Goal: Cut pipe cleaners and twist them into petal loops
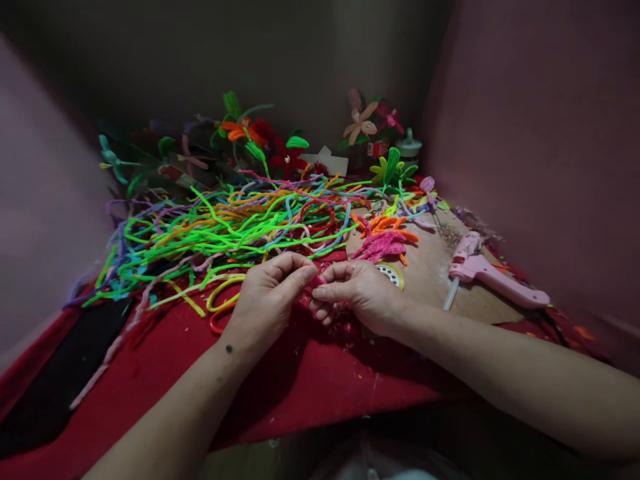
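My left hand [267, 293] and my right hand [357, 290] meet over the red cloth [310, 380], fingers pinched together on a small pink pipe cleaner piece [313, 288] held between them. Most of that piece is hidden by my fingers. Just behind my hands lies a big tangled heap of coloured pipe cleaners [225, 227], mostly neon green, orange and purple. A yellow and an orange loop [223, 303] lie on the cloth beside my left hand.
A pink glue gun [487, 270] rests on a brown cardboard sheet [435, 267] at the right, with pink bent pieces [380, 245], orange pieces [387, 223] and a tape roll [393, 273]. Finished pipe-cleaner flowers [270, 143] stand at the back. Walls close in on both sides.
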### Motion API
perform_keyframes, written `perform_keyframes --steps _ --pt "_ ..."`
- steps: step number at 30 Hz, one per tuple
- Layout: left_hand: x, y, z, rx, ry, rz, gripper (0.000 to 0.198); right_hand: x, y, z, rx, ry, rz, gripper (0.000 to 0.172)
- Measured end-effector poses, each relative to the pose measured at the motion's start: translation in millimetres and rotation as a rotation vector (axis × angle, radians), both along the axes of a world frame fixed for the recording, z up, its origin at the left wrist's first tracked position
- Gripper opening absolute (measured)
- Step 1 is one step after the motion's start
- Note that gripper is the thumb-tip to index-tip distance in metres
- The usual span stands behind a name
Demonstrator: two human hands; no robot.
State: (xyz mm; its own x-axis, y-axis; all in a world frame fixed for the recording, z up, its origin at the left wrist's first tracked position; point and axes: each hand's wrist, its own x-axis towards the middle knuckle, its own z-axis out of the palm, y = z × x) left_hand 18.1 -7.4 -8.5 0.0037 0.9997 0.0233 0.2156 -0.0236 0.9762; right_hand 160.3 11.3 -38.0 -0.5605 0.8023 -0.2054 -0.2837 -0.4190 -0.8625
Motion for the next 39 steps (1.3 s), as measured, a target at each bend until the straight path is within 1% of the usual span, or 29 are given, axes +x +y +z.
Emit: perform_keyframes --steps 3,6,11,14,17,20,22,23,26,28,29,32,34,36,39 --pt "1.8 0.2 -2.5 -0.072 -0.131 -0.042 0.018 -1.1 0.4 -0.1 0.000 -0.018 -0.039 0.027" --pt "-1.2 1.4 -2.6 -0.126 -0.143 -0.090 0.014 -1.0 1.0 -0.2 0.001 -0.032 -0.065 0.026" --pt "-6.3 2.0 -0.6 -0.187 -0.180 -0.230 0.011 -0.1 1.9 -0.6 0.003 -0.038 -0.054 0.025" --pt "-5.1 1.1 -0.7 -0.164 -0.131 -0.220 0.012 -0.2 1.8 -1.6 0.008 -0.028 -0.028 0.021" --pt "-4.7 1.0 -1.0 -0.129 -0.060 -0.185 0.014 -0.4 2.2 -2.0 0.014 -0.012 -0.035 0.015" --pt "-8.5 3.3 0.8 -0.137 -0.107 -0.185 0.014 0.4 3.8 -0.8 0.000 0.019 -0.069 0.010" --pt "-12.5 5.4 3.2 -0.152 -0.112 -0.211 0.022 1.3 5.2 0.2 -0.014 0.046 -0.088 0.012" --pt "-14.4 6.1 4.5 -0.155 -0.076 -0.224 0.022 1.8 5.9 0.5 -0.019 0.057 -0.090 0.014" --pt "-18.5 6.7 6.6 -0.123 0.125 -0.241 0.012 2.7 6.9 0.2 -0.013 0.074 -0.066 0.017" --pt "-19.5 5.9 6.6 -0.084 0.219 -0.260 0.016 2.6 6.6 -0.5 -0.008 0.079 -0.047 0.017" --pt "-19.6 5.4 6.4 -0.077 0.237 -0.291 0.018 2.4 6.4 -0.8 -0.009 0.080 -0.038 0.018" --pt "-19.4 4.4 6.5 -0.111 0.196 -0.432 0.019 1.9 5.5 -1.1 -0.003 0.084 -0.006 0.022" --pt "-19.0 4.2 7.2 -0.139 0.143 -0.501 0.016 2.0 5.3 -1.2 0.025 0.081 0.006 0.023" --pt "-18.8 4.4 7.9 -0.154 0.110 -0.524 0.014 2.2 5.4 -1.4 0.048 0.067 0.000 0.023" --pt "-18.8 4.9 8.3 -0.160 0.107 -0.489 0.016 2.1 6.0 -1.4 0.044 0.044 -0.030 0.021"
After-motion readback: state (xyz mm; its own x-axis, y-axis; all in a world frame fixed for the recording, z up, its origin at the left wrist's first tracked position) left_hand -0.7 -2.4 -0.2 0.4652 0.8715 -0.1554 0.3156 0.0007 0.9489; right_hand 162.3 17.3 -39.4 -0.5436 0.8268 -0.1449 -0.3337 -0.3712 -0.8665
